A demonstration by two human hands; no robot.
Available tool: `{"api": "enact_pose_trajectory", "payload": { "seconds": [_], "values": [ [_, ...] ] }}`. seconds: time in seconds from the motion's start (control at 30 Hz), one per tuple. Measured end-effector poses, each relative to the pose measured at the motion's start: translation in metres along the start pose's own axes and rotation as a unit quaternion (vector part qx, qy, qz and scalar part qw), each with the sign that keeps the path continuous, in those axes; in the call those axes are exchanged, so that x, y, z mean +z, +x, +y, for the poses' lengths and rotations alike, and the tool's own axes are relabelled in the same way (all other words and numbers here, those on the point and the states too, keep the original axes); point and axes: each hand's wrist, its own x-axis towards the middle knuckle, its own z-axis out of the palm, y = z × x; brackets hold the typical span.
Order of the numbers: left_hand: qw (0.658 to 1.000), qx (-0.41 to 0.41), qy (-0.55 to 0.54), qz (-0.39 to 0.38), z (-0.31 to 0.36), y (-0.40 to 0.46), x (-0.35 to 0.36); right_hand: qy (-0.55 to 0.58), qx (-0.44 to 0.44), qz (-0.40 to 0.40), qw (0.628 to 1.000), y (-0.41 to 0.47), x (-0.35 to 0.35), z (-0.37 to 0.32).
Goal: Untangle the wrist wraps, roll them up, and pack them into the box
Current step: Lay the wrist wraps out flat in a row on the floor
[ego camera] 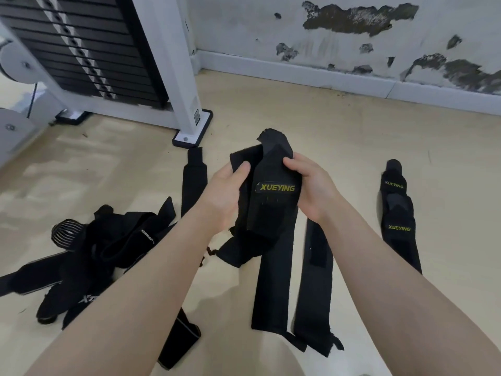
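Both my hands hold up black wrist wraps (273, 202) with a yellow XUEYING label at the centre of the view. My left hand (225, 196) grips their left edge, thumb on the front. My right hand (311, 185) pinches the top right edge. Two long tails hang down from the wraps to the floor. A tangled pile of black wraps (103, 248) lies on the floor to the left. Another XUEYING wrap (398, 215) lies flat at the right. A single wrap (193, 180) lies beyond my left hand. No box is in view.
A white weight-stack machine (173, 63) with a black foot plate (193, 134) stands at the back left. A stained white wall with a baseboard (311, 74) runs along the back. Pale wooden floor (339, 137) spreads around the wraps.
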Motion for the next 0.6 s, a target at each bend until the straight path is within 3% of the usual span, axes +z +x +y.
{"api": "enact_pose_trajectory", "payload": {
  "seconds": [0.1, 0.17, 0.27, 0.33, 0.47, 0.6],
  "values": [
    [0.997, 0.029, 0.060, 0.034, 0.005, 0.005, -0.011, -0.022, -0.036, -0.008, 0.999, 0.000, 0.008, -0.003],
    [0.996, 0.033, 0.042, 0.069, 0.009, 0.009, -0.019, -0.003, -0.059, -0.017, 0.998, -0.002, 0.016, -0.005],
    [0.975, 0.005, -0.112, 0.191, 0.014, 0.016, -0.043, 0.122, -0.081, -0.008, 0.989, -0.005, 0.017, -0.011],
    [0.960, -0.001, -0.168, 0.223, 0.013, 0.016, -0.059, 0.101, -0.074, -0.024, 0.992, -0.007, 0.017, -0.014],
    [0.971, -0.015, -0.180, 0.157, 0.010, 0.012, -0.064, -0.143, -0.022, -0.056, 0.988, -0.007, 0.034, 0.009],
    [0.982, 0.013, -0.168, 0.082, 0.015, 0.009, -0.054, -0.174, -0.013, -0.029, 0.984, -0.003, 0.047, 0.029]
  ]
}}
